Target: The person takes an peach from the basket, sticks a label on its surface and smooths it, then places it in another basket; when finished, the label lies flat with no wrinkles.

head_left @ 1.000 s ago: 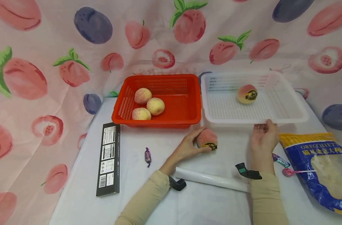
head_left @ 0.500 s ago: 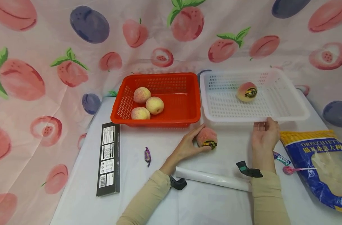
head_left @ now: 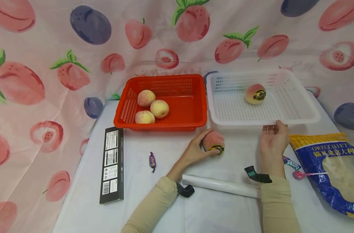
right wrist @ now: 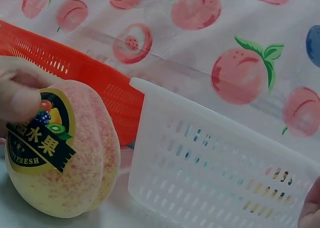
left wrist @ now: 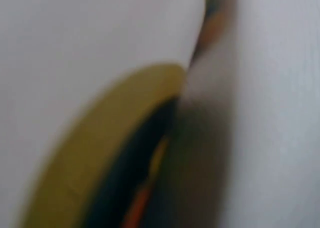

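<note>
Left hand [head_left: 193, 152] has a fuzzy pink-and-yellow round peach with a black-and-gold label [head_left: 213, 140] between fingers and thumb, just in front of where the two baskets meet. Can't tell whether it's bearing on the table or slightly off it; left wrist view is a blur at close range. Right hand [head_left: 273, 142] grips the near rim of the white rectangular perforated plastic basket [head_left: 235, 122], thumb at the lip, fingers curled under. Inside that basket: one matching labelled pink-and-yellow peach [head_left: 249, 96], loose. Red rectangular perforated plastic basket [head_left: 179, 125] sits just beside it, with three unlabelled pale yellow-pink peaches [head_left: 159, 109] clustered on its left side. Risks, my read: the held peach is round and the hold is one-sided, mostly from the left, so a loose thumb could let it roll out. It's close to both near rims, so a low lift could clip one. If the right hand tips the white basket, the loose peach inside probably rolls; a hard pull could also drag that basket against the red one. Glossy white cylindrical tube [head_left: 220, 185] lies across the table near the left wrist; a low backward sweep of that arm could knock it.
</note>
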{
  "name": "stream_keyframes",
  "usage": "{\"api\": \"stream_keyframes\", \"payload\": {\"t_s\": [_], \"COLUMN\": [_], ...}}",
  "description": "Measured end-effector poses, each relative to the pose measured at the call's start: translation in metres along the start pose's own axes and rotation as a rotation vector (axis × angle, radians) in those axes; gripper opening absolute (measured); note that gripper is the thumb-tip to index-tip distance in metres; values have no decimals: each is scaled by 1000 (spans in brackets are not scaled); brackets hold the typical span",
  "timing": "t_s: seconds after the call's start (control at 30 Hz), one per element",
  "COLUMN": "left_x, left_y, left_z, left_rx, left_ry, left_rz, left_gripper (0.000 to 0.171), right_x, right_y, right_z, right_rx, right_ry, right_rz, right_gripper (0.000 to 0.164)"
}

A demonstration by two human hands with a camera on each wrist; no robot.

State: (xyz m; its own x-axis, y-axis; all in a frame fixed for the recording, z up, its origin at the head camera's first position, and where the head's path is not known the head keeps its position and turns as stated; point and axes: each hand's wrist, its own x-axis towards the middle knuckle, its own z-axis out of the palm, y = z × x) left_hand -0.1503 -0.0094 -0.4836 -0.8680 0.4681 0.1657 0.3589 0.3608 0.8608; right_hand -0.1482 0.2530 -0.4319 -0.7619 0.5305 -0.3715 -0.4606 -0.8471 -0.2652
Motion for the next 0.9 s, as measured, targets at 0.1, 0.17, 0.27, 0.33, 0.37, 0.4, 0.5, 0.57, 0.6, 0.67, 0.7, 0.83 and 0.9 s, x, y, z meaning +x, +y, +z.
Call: {"api": "stream_keyframes", "payload": {"t_s": [0.1,0.17,0.27,0.33,0.37,0.4,0.5,0.57,0.6,0.67,0.7,0.83,0.9], "left_x": [2,1,-2,-5,-7,-8,-6,1,6,17,24,52,67], "left_y": [1,3,13,27,35,44,71,85,92,102,105,115,117], "left_z": [1,0,-6,-12,-16,-20,-31,-38,-41,-46,-49,-54,-55], "left_rx": [-4,-31,-86,-124,-136,-146,-177,-207,-224,-266,-288,-356,-376], "left_ry": [21,26,18,6,2,-3,-3,11,20,35,39,53,72], "left_rz": [8,2,-23,-34,-29,-20,43,104,134,178,192,152,100], "left_gripper": [75,72,69,68,68,67,66,66,65,65,64,62,61], "right_x": [-4,-6,-8,-9,-9,-9,-8,-8,-8,-7,-7,-7,-8], "right_y": [-2,-3,-3,-3,-3,-3,-1,0,0,0,0,-1,-2], "right_z": [3,4,6,7,7,8,10,11,11,11,11,8,6], "right_rx": [-11,-16,-3,9,15,12,13,27,34,59,70,84,89], "right_ry": [6,10,18,11,8,2,-17,-24,-27,-27,-24,-4,8], "right_rz": [-27,-53,-67,-66,-63,-63,-57,-50,-48,-34,-30,-17,-13], "right_gripper": [42,40,39,39,40,40,41,41,41,42,42,42,43]}}
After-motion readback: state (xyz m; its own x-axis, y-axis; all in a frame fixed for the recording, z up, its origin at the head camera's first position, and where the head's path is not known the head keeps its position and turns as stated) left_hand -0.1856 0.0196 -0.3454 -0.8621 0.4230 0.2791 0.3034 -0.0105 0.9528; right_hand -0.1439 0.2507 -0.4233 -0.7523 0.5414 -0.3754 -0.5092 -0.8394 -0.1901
